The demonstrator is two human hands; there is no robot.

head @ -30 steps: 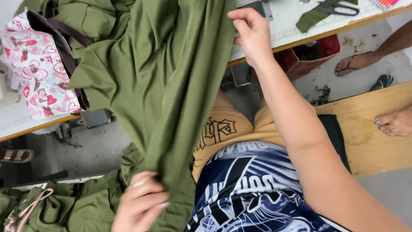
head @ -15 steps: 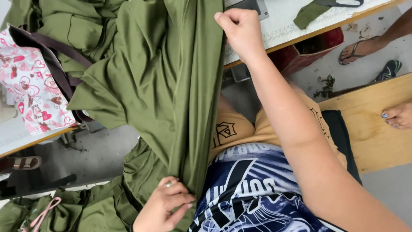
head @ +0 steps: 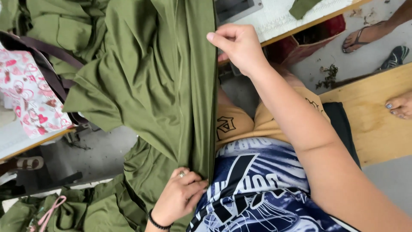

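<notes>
Green cloth (head: 150, 86) hangs from the table (head: 274, 21) edge down to the person's lap, filling the middle and left of the view. One long straight edge of the cloth runs from the right hand to the left hand, pulled taut between them.

Right hand (head: 240, 45): closed in a pinch on the upper end of that edge, thumb and forefinger pressed on the cloth, remaining fingers curled in. It sits at the table edge, just right of the cloth.

Left hand (head: 182, 195): closed on the lower end of the same edge, fingers folded over the fabric against the lap. A ring shows on one finger, and a dark band (head: 158, 223) circles the wrist.

More of the cloth lies bunched left of and below the left hand. A pink strap (head: 49, 212) lies on that heap, far left of the left hand.

Left of the cloth, a patterned pink bag (head: 25, 99) with dark straps rests on a second surface, touching the cloth's folds.

Right of the cloth, a grey plate (head: 236, 8) sits in the table top, with a small green scrap (head: 302, 6) beyond it. A red box (head: 313, 38) stands under the table. A wooden board (head: 369, 116) lies on the floor to the far right, with another person's bare foot (head: 399, 105) on it and a sandalled foot (head: 365, 36) further up
</notes>
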